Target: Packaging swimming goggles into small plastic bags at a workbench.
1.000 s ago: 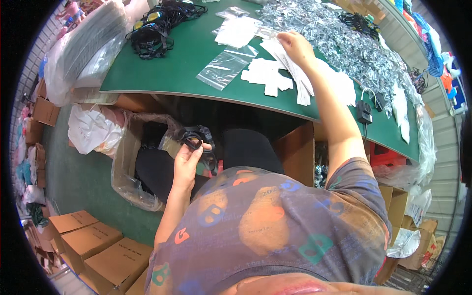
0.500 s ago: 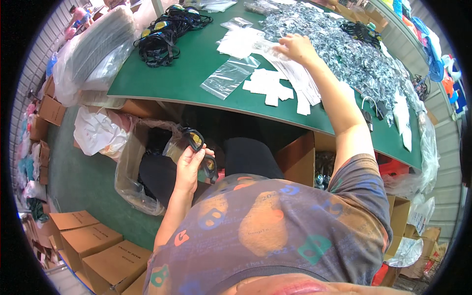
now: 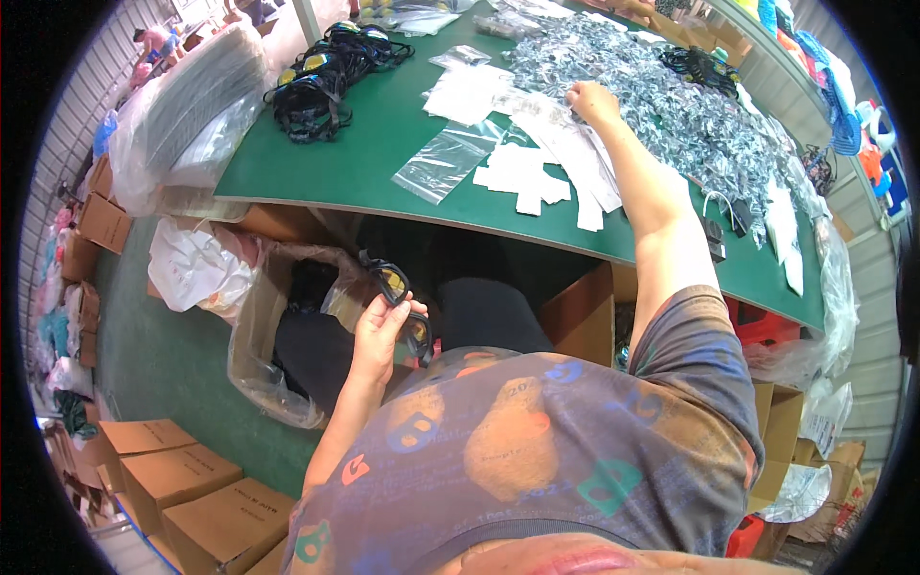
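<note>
Got the goggles in my L hand, thumb & fingers clamped on the frame abt mid-way, held over my lap just off the near edge of the table. R hand is out at the far end of the white slips, by the heap of clear bits; fingers curled in, can't tell if they're pinching anything.

Progress, my read: this pair's assembled, both eyepieces on, but bare, no wrap. Slips, cards & the flat clear bag lie loose, apart from it, so nothing's been joined to it yet. More goggles piled far L on the table, also unwrapped afaict.

Long axis runs slantwise: one eyepiece up-L, away from me, the other down-R, twd my body. Which way the lenses face, can't say for sure.
</note>
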Demonstrator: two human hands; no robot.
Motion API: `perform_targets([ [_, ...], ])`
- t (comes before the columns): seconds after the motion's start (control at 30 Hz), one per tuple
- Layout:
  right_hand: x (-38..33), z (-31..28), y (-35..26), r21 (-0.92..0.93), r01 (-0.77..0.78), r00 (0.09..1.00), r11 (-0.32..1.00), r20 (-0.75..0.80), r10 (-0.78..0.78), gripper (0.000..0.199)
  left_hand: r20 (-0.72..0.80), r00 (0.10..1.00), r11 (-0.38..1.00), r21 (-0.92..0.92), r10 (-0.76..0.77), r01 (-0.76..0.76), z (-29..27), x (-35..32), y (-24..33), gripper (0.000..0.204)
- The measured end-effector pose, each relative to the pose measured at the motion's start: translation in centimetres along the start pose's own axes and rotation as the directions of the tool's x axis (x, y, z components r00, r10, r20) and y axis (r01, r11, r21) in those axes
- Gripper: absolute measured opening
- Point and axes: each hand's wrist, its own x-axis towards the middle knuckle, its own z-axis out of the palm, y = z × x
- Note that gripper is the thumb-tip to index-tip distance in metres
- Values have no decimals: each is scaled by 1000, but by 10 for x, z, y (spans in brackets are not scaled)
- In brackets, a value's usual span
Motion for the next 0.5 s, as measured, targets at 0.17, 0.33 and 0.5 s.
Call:
perform_targets([
  [0.17,-2,-11,-2,471,23,942,882,-305,138,31,-7,1000,1000,-8,-26,26,-5,3,-6,21],
  [0.33,-85,-45,-82,943,-24,988,333,74,-138,28,-17,1000,999,-45,7,-8,-3,17,-14,21],
  [0.5,-179,-41,-152,924,-167,907,344,281,-312,26,-45,999,994,-108,-19,14,6,19,-7,20],
])
